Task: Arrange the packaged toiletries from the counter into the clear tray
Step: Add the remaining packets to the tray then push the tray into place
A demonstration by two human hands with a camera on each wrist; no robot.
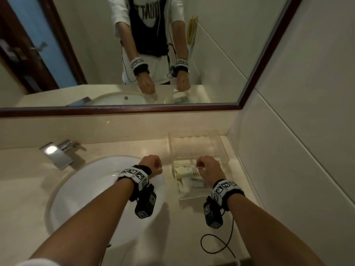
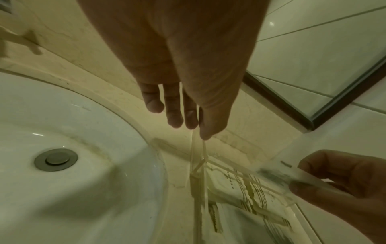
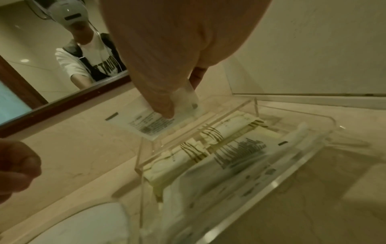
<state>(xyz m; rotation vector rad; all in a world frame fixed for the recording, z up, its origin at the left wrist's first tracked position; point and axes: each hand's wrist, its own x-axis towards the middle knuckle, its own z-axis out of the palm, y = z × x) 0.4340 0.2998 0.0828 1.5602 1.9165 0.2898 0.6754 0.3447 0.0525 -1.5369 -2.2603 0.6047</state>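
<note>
1. The faucet (image 1: 57, 152) stands at the 10 o'clock edge of the white sink (image 1: 80, 191), whose drain plug (image 2: 56, 159) shows in the left wrist view.
2. The left hand (image 1: 151, 165) hovers over the sink's 2 o'clock rim, just left of the tray. In the head view its fingers are curled toward the palm; in the left wrist view the fingertips (image 2: 175, 118) hang downward close together, and nothing can be seen between them. Whether the thumb touches the tray's corner edge I cannot tell.
3. The clear tray (image 1: 194, 198) sits on the beige counter (image 1: 172, 237) at 3 o'clock of the sink. Cream and white packets (image 3: 211, 148) lie inside, side by side along its floor.
4. The right hand (image 1: 208, 167) is over the tray's 12 o'clock end, thumb and fingers pinched on a white printed sachet (image 3: 154, 123), which is held flat above the packets, its free end pointing toward 9 o'clock.
5. The mirror (image 1: 249, 87) rises behind the counter, with tiled wall (image 1: 297, 131) at 3 o'clock.
</note>
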